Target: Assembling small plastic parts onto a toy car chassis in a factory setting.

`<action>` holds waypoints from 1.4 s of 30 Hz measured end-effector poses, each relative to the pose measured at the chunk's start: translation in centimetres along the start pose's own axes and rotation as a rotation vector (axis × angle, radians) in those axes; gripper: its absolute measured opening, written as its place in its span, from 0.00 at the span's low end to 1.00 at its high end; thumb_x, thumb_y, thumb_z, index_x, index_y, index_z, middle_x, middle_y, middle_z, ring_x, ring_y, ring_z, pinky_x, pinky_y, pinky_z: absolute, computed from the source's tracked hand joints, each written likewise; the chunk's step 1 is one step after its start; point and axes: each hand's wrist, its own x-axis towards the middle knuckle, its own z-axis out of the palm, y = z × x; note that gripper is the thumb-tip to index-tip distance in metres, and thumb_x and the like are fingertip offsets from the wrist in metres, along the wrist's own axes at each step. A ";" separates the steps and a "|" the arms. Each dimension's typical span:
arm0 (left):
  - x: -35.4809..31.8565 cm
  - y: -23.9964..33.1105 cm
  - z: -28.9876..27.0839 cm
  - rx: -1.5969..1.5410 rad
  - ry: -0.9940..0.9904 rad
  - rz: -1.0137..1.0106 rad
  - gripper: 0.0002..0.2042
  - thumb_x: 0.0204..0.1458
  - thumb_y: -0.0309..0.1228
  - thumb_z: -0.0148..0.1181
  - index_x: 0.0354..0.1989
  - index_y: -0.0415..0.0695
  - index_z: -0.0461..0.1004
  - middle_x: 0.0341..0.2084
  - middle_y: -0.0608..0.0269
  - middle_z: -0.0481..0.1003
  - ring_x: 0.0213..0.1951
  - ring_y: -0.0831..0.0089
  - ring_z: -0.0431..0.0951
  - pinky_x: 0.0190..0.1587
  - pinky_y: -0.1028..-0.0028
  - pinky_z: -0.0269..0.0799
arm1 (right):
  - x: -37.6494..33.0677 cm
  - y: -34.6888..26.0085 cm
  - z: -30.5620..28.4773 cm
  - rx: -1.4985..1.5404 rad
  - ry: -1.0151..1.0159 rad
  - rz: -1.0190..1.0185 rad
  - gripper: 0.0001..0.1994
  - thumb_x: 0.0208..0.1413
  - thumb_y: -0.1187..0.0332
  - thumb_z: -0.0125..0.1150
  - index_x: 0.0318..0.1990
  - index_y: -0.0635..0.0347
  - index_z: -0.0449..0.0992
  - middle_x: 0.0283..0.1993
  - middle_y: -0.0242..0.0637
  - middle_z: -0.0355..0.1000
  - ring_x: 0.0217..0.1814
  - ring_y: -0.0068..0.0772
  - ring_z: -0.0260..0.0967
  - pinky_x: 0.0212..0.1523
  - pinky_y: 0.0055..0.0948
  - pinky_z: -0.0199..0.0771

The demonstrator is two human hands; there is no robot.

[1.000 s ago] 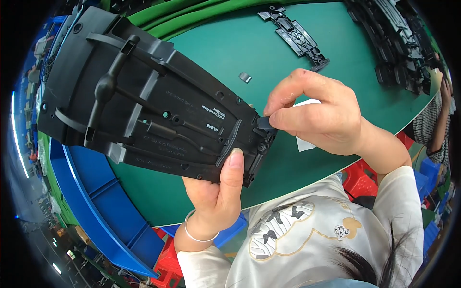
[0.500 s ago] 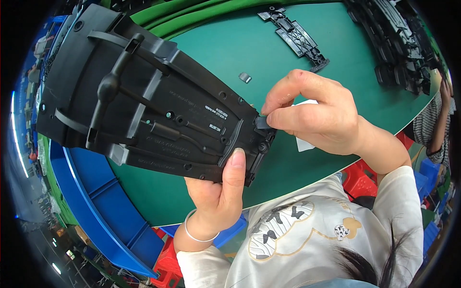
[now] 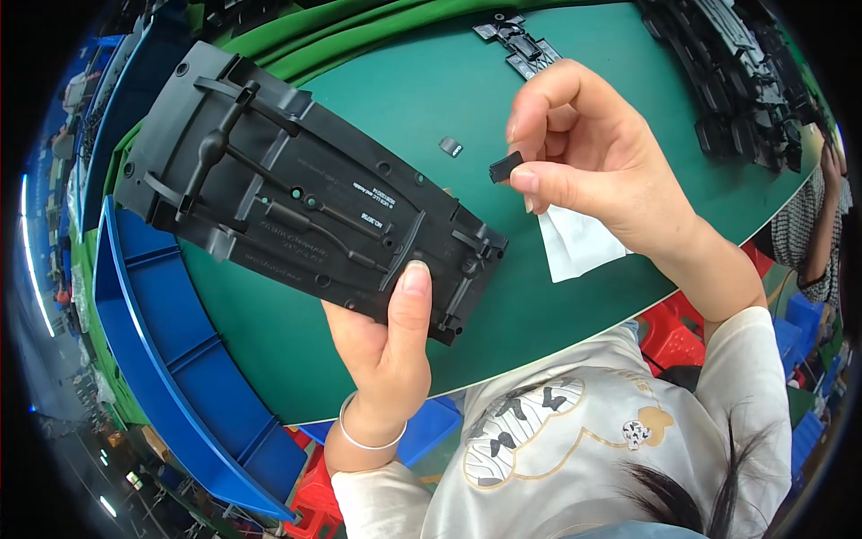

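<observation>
My left hand (image 3: 395, 337) grips the narrow end of a black plastic toy-car chassis (image 3: 314, 193), thumb on top, fingers hidden beneath. Molded axle and pipe shapes face up, and the wide end points to the far left. To the right of the chassis, apart from it, my right hand (image 3: 597, 166) pinches a small black plastic piece (image 3: 505, 167) between thumb and fingertips. A small dark chip-like piece (image 3: 451, 146) with a pale mark lies on the green table (image 3: 359, 90). Below my right hand rests a white sheet of paper (image 3: 575, 247).
Another black chassis part (image 3: 521, 45) lies at the far side, partly behind my right hand. Stacked black chassis parts (image 3: 727, 81) stand at the far right. A blue divided tray (image 3: 193, 346) runs along the left edge. Someone's arm (image 3: 822, 216) shows at the right.
My right hand has drawn the small black piece away from the chassis's narrow end, up and to the right. The chassis has shifted slightly and tilted. More of the white paper shows.
</observation>
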 end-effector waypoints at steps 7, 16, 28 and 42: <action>0.1 -0.1 -0.1 -0.012 0.017 0.021 0.19 0.47 0.24 0.44 0.50 0.34 0.52 0.40 0.49 0.65 0.42 0.65 0.68 0.46 0.70 0.63 | -0.1 -0.4 0.2 0.033 0.024 0.027 0.08 0.42 0.80 0.55 0.30 0.61 0.64 0.30 0.33 0.63 0.30 0.18 0.62 0.27 0.16 0.66; 0.2 -1.2 0.1 -0.153 -0.001 0.047 0.13 0.48 0.21 0.46 0.42 0.33 0.59 0.37 0.57 0.65 0.38 0.73 0.66 0.44 0.76 0.59 | -0.7 1.0 -0.5 -0.698 -0.022 -0.750 0.13 0.33 0.87 0.55 0.28 0.59 0.66 0.34 0.40 0.65 0.31 0.31 0.64 0.29 0.21 0.64; 0.1 -1.5 0.0 -0.100 -0.015 0.088 0.12 0.48 0.22 0.46 0.42 0.33 0.59 0.36 0.58 0.65 0.37 0.74 0.66 0.43 0.77 0.59 | -0.1 0.9 0.2 -0.096 0.105 -0.016 0.08 0.40 0.80 0.53 0.28 0.60 0.63 0.29 0.36 0.65 0.27 0.25 0.64 0.28 0.20 0.68; -0.4 -1.3 -1.0 -0.133 0.032 0.003 0.13 0.47 0.21 0.46 0.43 0.33 0.59 0.37 0.59 0.65 0.38 0.74 0.65 0.44 0.77 0.59 | 0.1 0.6 -0.2 0.328 0.132 0.393 0.07 0.49 0.72 0.50 0.34 0.66 0.67 0.28 0.40 0.70 0.25 0.25 0.70 0.21 0.17 0.72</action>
